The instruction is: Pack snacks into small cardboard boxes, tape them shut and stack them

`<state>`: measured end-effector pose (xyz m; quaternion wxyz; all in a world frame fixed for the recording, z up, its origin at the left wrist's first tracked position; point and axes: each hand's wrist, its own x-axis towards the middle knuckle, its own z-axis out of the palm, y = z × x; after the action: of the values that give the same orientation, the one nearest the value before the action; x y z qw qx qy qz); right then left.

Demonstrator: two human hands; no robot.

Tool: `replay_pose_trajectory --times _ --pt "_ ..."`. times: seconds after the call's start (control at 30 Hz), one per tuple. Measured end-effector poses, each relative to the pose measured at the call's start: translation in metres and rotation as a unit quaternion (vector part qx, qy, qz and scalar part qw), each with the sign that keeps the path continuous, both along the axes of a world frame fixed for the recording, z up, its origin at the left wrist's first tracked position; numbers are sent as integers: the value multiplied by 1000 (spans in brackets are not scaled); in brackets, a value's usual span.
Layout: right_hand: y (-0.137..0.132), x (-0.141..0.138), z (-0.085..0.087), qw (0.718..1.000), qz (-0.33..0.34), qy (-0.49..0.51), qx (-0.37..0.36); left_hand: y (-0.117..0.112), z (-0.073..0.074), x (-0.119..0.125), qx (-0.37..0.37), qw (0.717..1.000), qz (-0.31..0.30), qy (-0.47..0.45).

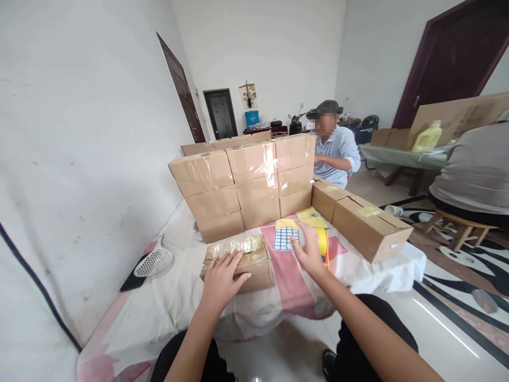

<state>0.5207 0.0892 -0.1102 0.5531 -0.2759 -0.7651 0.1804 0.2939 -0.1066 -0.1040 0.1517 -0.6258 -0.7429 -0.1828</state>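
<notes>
A small cardboard box [254, 278] with shiny clear tape across its top lies in front of me on the cloth-covered table. My left hand [223, 277] rests on its taped top, fingers stretched and thumb apart. To the right, my right hand [309, 248] is over the edge of a sheet of blue-bordered labels [283, 237], thumb and forefinger apart; nothing shows between them. Whether its fingertips touch the sheet I cannot tell. Partly behind this hand is a yellow and orange object [323, 241], its kind unclear. A yellow sheet [312, 216] lies just beyond.
Stacked taped cartons [254, 183] form a wall at the table's back. Long cartons [363, 223] line its right side. A white perforated scoop [155, 262] lies at left. A person in a hat [336, 154] sits behind; another person [473, 170] sits at right.
</notes>
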Motion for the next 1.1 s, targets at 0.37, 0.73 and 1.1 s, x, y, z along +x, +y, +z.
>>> replay_pose_trajectory --times 0.37,0.73,1.1 --pt "53 92 -36 910 -34 190 -366 -8 9 4 148 986 -29 65" --pt "27 54 -39 907 140 168 -360 68 -19 136 -10 910 -176 -374" --pt "8 53 -20 964 58 135 -224 115 -25 168 32 781 -163 -602"
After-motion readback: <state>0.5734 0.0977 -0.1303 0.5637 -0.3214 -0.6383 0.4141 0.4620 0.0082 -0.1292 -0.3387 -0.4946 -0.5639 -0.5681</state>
